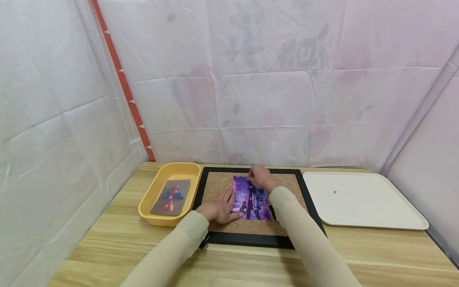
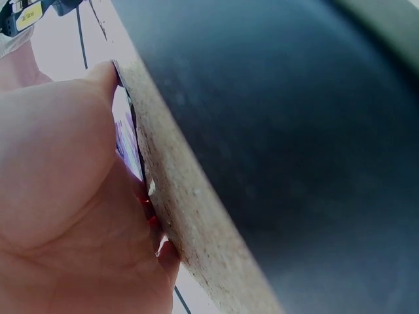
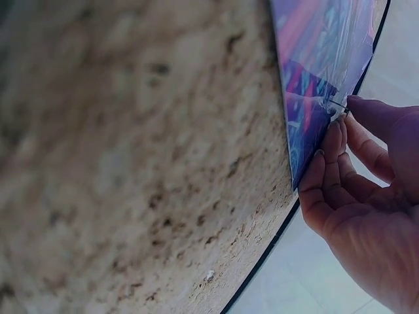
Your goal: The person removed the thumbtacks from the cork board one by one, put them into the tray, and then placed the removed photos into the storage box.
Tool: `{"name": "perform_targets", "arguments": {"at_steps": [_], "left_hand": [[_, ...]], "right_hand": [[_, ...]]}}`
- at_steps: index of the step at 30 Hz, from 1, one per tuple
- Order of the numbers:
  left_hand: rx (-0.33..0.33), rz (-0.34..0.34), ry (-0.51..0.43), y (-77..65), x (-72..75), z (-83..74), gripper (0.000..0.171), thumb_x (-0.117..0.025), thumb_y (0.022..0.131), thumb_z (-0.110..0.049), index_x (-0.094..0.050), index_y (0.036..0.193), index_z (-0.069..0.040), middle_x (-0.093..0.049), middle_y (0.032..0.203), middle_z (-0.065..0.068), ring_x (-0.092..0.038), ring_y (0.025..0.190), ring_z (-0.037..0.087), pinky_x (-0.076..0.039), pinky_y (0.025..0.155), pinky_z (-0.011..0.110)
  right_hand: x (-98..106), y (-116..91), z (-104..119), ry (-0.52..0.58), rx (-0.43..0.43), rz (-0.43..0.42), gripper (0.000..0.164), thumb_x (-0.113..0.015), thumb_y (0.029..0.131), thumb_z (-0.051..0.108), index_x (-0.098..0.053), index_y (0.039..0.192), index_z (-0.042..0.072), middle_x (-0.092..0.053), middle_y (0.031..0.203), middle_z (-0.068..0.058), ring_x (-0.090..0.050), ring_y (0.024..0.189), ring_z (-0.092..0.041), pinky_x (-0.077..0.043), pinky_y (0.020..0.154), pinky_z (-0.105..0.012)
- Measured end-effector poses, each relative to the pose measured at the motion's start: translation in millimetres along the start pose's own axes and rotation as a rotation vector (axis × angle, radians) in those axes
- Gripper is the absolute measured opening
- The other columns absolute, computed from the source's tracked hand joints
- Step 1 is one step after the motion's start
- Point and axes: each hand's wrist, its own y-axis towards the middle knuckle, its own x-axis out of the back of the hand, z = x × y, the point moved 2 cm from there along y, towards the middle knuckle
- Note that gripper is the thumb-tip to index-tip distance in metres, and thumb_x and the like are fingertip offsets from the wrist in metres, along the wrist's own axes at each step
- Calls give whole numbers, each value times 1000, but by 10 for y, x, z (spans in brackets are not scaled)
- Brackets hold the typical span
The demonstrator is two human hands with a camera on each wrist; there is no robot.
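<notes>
A purple and pink printed picture (image 1: 252, 205) lies on a cork board (image 1: 229, 227) with a black frame (image 1: 251, 240). My left hand (image 1: 219, 208) rests with extended fingers on the picture's left edge and the cork beside it. At the picture's top edge, my right hand (image 1: 260, 177) pinches a small pin between thumb and fingers. Its thin dark shaft (image 3: 337, 104) shows against the picture in the right wrist view; the fingers largely hide the rest. The left wrist view shows the left palm (image 2: 72, 196) close to the cork surface.
Left of the board stands a yellow tub (image 1: 148, 199), holding a grey card (image 1: 165, 199) with a colourful figure on it. A white tray (image 1: 369, 203) lies to the right, with one tiny dark object (image 1: 335, 192) on it. White sheeting (image 1: 233, 99) hangs behind the wooden table (image 1: 118, 239).
</notes>
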Motion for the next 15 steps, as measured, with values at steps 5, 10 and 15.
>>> {"name": "perform_targets", "arguments": {"at_steps": [5, 10, 15], "left_hand": [[-3, -11, 12, -19, -5, -6, 88, -39, 103, -65, -13, 165, -8, -10, 173, 7, -10, 158, 24, -20, 126, 38], [-3, -8, 6, 7, -33, 1, 89, -38, 103, -65, -11, 165, -8, -8, 173, 7, -9, 158, 24, -19, 126, 38], [3, -12, 8, 41, -49, 9, 89, -40, 102, -65, -11, 165, -9, -10, 173, 7, -11, 158, 24, -21, 126, 39]], "right_hand": [[11, -12, -1, 6, -4, -5, 13, -64, 101, 14, -73, 101, 4, -71, 95, -8, -65, 84, -22, -58, 83, -42], [8, -12, -9, 1, -1, -5, 14, -62, 101, 13, -73, 99, 4, -71, 94, -8, -65, 82, -22, -57, 82, -42], [2, -26, -14, 4, 4, -10, 14, -62, 102, 14, -73, 100, 5, -71, 95, -8, -65, 84, -22, -57, 82, -42]]}}
